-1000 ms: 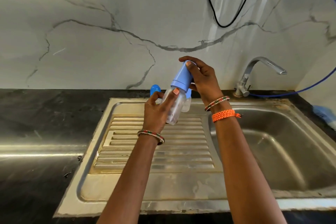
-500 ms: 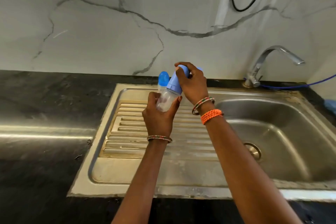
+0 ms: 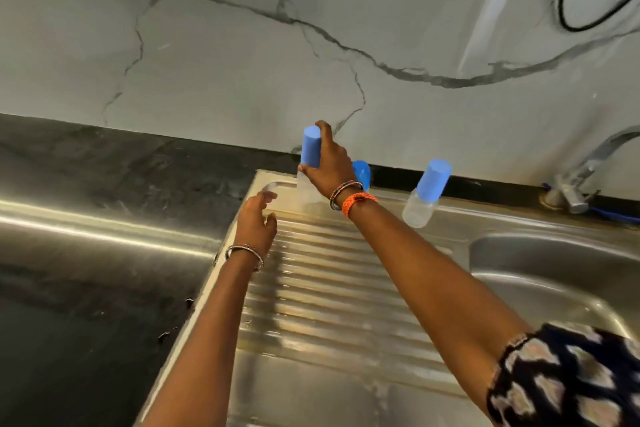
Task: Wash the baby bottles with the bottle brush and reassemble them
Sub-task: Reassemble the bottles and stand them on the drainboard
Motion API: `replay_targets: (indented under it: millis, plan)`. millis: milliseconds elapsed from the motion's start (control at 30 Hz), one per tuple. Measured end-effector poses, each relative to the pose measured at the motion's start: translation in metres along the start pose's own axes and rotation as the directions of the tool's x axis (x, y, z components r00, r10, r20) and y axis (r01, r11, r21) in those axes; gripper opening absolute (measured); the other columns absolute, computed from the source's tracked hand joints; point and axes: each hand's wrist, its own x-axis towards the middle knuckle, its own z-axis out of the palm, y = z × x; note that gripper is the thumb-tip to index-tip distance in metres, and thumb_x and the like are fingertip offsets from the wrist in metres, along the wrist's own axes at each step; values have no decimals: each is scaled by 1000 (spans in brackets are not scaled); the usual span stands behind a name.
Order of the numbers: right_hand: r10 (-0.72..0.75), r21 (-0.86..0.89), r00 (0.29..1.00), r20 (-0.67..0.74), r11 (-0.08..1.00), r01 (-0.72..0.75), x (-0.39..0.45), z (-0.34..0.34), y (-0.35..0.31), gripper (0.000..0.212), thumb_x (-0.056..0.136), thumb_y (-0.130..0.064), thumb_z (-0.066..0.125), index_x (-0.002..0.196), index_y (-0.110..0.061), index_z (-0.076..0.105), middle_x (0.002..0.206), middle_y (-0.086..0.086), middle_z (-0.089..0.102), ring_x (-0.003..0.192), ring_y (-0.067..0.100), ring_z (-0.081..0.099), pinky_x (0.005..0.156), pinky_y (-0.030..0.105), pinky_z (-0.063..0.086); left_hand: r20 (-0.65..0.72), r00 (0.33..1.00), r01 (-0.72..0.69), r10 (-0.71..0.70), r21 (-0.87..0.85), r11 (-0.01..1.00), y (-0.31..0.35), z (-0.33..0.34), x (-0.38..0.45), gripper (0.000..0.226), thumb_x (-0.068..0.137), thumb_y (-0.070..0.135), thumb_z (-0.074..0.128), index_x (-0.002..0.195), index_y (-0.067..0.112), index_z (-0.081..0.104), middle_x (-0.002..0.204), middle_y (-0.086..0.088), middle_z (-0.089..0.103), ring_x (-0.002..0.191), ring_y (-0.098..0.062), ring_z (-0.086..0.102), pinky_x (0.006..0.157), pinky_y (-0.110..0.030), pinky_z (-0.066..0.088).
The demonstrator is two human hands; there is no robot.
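My right hand (image 3: 327, 165) grips the blue cap of a clear baby bottle (image 3: 308, 180), which stands upright at the back left corner of the steel drainboard (image 3: 332, 274). My left hand (image 3: 256, 222) hovers just left of the bottle with relaxed fingers and holds nothing. A second capped bottle (image 3: 427, 192) stands upright on the back rim, to the right. A third blue cap (image 3: 362, 172) shows behind my right wrist; its bottle is hidden.
The sink basin (image 3: 561, 274) lies to the right, with a steel tap (image 3: 585, 170) at its back corner. Black stone counter (image 3: 104, 253) stretches to the left. A marble wall stands behind, with a black cable (image 3: 568, 17) hanging on it.
The bottle went from being held in both hands above the drainboard to standing at its back left corner. My left hand has let go. The view has swung left.
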Motion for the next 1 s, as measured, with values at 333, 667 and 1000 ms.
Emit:
replay_targets:
  millis: [333,667,1000]
  plan:
    - [-23,44,999,27,999,22,15,35,33,88,80,-11,70,149,-20,15,136,12,48,117,28,53,92,35,45,0,999,51,-51,-89,995,0,23,20,38,80,-12,52,113,6,58,113,-8,61,99,-19,57,79,-28,48]
    - [4,112,1000,-4,994,-4,14,32,29,97,74,-9,76,148,-9,14,140,16,39,124,28,45,100,37,41,50,998,38,-35,-63,997,20,23,34,33,82,-9,51,111,4,58,112,-11,62,95,-17,58,70,-10,44]
    - [-207,50,807,-554,958,281,-103,-107,14,58,76,-2,61,131,0,45,127,13,52,117,21,50,101,25,38,-418,901,-279,116,-353,893,161,64,-35,18,78,5,49,91,15,56,84,-2,60,68,-7,54,51,-14,41]
